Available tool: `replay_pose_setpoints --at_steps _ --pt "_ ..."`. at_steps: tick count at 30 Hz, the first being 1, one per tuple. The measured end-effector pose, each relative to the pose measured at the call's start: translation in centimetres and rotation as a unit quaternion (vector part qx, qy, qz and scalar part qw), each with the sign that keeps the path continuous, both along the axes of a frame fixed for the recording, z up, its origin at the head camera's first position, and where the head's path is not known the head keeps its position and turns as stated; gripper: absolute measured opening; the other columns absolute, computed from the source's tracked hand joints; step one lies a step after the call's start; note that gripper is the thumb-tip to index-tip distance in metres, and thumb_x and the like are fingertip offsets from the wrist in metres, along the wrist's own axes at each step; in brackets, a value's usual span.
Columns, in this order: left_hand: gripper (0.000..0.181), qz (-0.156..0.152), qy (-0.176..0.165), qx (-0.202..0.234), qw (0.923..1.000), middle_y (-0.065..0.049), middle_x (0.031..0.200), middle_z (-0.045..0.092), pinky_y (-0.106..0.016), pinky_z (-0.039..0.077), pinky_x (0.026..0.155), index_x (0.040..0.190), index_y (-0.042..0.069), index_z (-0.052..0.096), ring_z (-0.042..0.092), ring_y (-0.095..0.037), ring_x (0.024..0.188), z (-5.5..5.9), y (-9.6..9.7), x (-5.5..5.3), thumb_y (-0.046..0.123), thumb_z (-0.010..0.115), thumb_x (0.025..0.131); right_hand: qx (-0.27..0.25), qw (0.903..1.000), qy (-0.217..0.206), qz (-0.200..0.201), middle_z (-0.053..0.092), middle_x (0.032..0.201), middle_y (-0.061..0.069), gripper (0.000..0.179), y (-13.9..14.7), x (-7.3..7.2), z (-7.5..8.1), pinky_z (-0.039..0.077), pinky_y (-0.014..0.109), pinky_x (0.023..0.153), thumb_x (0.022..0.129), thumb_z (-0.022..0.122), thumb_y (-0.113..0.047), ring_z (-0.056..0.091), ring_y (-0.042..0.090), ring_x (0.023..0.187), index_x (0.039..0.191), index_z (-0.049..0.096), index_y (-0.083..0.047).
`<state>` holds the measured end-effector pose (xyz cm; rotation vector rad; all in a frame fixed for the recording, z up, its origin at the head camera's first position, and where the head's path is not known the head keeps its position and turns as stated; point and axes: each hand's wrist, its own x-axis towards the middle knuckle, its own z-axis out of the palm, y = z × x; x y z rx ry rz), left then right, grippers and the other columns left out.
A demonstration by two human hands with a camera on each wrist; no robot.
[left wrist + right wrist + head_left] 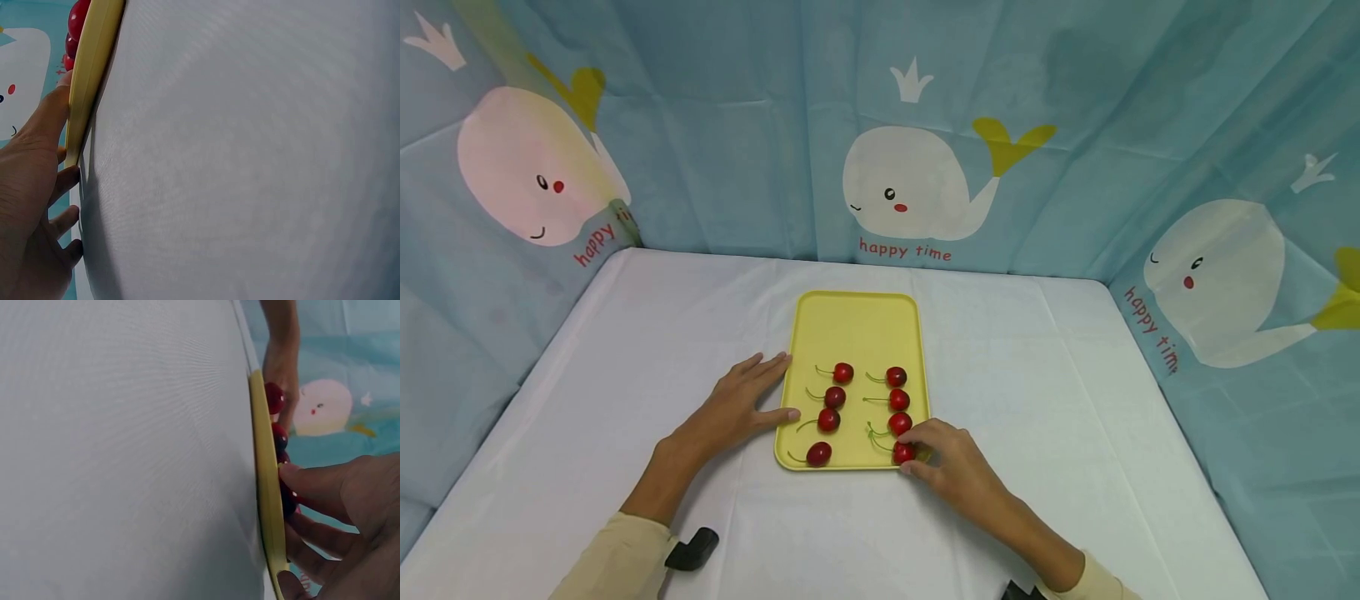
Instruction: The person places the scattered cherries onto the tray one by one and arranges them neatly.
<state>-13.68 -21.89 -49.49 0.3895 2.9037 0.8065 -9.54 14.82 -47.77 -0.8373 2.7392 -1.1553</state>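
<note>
A yellow tray (pixel 857 329) lies on the table with two columns of red cherries on it, their green stems pointing left. At its front right corner my right hand (pixel 958 467) pinches the nearest cherry (pixel 904 452) of the right column between thumb and forefinger. Just behind that one sits another cherry (pixel 900 424). My left hand (pixel 737 404) rests along the tray's left edge, fingers extended and thumb on the rim. From the left wrist, the thumb and fingers of that hand (pixel 31 181) touch the tray's side (pixel 94 69). In the right wrist view my right hand's fingertips partly hide the cherries.
A white cloth (pixel 1037 375) covers the table around the tray. Blue curtains (pixel 715 167) printed with whales hang at the back and both sides. Dark wrist devices (pixel 694 550) show at the cuffs of the beige sleeves (pixel 617 558).
</note>
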Motion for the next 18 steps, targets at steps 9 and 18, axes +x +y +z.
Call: replay_pose_setpoints --at_steps 9,18 --pt "0.096 0.003 -0.009 -0.007 0.9999 -0.009 0.172 0.037 -0.075 0.024 0.122 0.167 0.016 0.036 0.023 -0.045 0.159 0.1 0.0 0.0 0.059 0.078 0.091 -0.008 0.9983 0.011 -0.057 0.076 0.113 -0.005 0.028 1.8 -0.8 1.1 0.059 0.041 0.089 0.089 0.087 -0.018 0.069 0.012 0.098 0.116 0.079 -0.014" --pt "0.099 -0.002 -0.002 -0.064 0.9980 -0.014 0.171 0.037 -0.070 0.021 0.126 0.167 0.014 0.036 0.029 -0.046 0.156 1.7 0.0 -0.8 0.069 0.069 0.092 0.058 0.9857 0.068 -0.143 0.073 0.128 0.016 0.043 7.8 -7.2 1.7 0.055 0.057 0.093 0.103 0.072 -0.032 0.071 0.031 0.109 0.138 0.068 -0.005"
